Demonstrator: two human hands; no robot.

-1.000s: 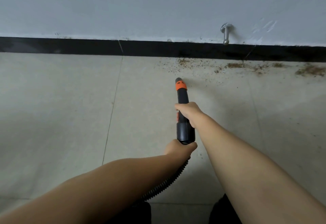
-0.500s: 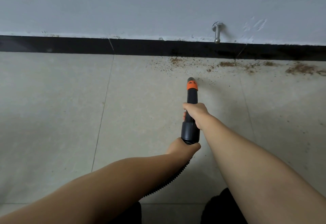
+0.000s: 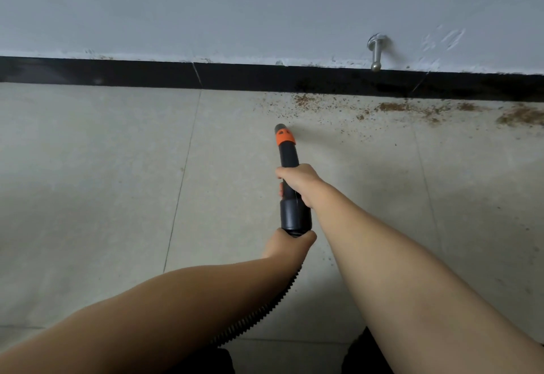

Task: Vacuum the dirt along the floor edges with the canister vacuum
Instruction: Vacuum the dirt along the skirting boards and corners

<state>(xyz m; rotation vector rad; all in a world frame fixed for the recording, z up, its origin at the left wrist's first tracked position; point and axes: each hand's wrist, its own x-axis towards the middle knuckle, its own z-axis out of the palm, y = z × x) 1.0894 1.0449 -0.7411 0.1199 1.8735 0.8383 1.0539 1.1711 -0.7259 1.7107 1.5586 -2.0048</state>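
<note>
A black vacuum wand (image 3: 290, 157) with an orange collar points away from me toward the wall, its tip a little short of the dirt. My right hand (image 3: 297, 180) grips the wand's middle. My left hand (image 3: 287, 245) holds its rear end where the ribbed black hose (image 3: 265, 312) joins. Brown dirt (image 3: 394, 107) lies scattered on the pale floor tiles along the black baseboard (image 3: 147, 74), from ahead of the tip out to the right edge, with a thicker patch of dirt (image 3: 521, 116) at far right. The canister itself is out of view.
A metal door stop (image 3: 376, 52) sticks out of the grey wall just above the baseboard, right of the wand's tip. Dark shapes, probably my feet or trousers (image 3: 365, 353), show at the bottom edge. Tile joints run across the floor to the left.
The wand's tip has swung back to the left after moving right half a second ago, and both hands kept their grip. The view has shifted slightly.
</note>
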